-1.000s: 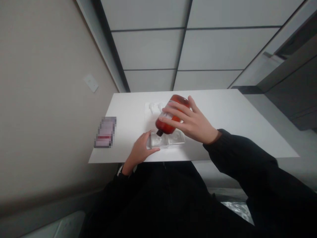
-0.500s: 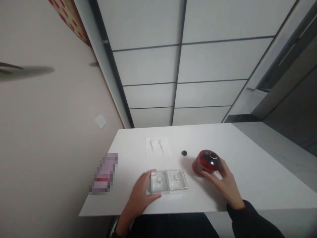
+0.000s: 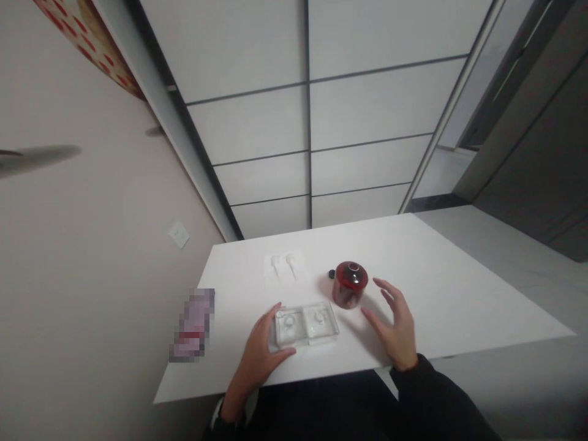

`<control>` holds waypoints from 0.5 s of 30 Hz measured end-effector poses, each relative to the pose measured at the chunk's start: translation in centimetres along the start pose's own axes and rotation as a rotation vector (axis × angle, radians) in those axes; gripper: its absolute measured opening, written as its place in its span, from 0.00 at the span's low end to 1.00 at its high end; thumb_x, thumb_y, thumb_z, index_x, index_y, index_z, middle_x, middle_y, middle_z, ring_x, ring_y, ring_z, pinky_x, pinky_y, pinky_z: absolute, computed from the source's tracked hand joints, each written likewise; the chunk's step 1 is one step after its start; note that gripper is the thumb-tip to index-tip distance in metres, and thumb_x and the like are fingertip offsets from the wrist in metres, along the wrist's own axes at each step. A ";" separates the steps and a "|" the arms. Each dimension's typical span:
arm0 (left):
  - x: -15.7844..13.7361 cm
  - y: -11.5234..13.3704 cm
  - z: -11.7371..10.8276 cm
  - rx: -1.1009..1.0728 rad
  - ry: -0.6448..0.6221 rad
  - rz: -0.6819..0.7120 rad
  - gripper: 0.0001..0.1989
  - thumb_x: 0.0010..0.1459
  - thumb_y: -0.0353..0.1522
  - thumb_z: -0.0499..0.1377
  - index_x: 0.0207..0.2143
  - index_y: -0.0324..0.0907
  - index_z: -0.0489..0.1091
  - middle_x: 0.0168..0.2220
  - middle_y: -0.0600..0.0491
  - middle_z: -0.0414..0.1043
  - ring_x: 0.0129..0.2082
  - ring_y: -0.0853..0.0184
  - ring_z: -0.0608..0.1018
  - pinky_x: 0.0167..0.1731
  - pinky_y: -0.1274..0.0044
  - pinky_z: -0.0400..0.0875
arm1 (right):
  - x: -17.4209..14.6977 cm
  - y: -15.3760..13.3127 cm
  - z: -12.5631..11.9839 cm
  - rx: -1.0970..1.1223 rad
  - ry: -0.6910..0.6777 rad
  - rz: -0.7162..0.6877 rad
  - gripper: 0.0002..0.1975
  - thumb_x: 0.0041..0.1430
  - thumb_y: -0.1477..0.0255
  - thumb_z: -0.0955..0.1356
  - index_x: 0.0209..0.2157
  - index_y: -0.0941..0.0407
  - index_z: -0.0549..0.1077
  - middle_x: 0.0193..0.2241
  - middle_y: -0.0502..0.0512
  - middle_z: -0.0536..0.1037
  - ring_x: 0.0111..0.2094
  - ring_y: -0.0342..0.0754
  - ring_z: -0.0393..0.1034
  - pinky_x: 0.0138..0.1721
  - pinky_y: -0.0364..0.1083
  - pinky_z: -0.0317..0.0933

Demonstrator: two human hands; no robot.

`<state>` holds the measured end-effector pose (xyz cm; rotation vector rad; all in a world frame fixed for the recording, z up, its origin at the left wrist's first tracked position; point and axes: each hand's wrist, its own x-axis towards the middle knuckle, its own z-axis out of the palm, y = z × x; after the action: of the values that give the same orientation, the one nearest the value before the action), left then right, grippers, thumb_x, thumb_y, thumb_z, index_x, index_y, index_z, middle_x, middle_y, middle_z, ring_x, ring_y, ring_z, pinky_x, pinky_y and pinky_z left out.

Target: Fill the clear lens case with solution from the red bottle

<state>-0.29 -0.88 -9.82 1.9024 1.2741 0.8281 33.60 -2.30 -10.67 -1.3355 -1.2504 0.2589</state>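
Observation:
My left hand point(image 3: 261, 349) grips the left end of a clear two-compartment box point(image 3: 307, 326), thumb at its near side and fingers at its far side. The box lies on the white table, with a small clear piece showing in each half. A round red see-through bottle point(image 3: 348, 294) stands upright to the box's right, a ring-shaped opening on its top. Just right of the bottle is my right hand point(image 3: 394, 321), open, fingers apart and holding nothing. A small black cap point(image 3: 332, 274) sits behind the bottle's left side, partly hidden by it.
Two white pump heads point(image 3: 290, 262) lie on a pale sheet point(image 3: 301, 282) towards the back of the table point(image 3: 381, 245). A blurred-out purple item point(image 3: 193, 324) is at the left edge. The wall point(image 3: 114, 294) runs along the left, and white panels point(image 3: 271, 174) rise behind.
The red bottle has been set down nearer the box and black cap, and my right hand has let go of it. My left hand stays on the box. The view has shifted slightly.

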 end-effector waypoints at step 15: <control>-1.2 1.4 1.0 0.097 0.329 0.295 0.09 0.66 0.38 0.67 0.48 0.49 0.81 0.63 0.45 0.70 0.63 0.51 0.76 0.64 0.54 0.73 | -4.8 -2.6 0.9 0.032 -0.266 -0.198 0.14 0.73 0.58 0.69 0.50 0.52 0.78 0.41 0.58 0.84 0.40 0.55 0.82 0.44 0.53 0.77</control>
<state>0.81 -2.55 -9.37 2.1275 1.2545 1.2960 29.75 -6.20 -11.32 -1.1660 -1.5849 0.3223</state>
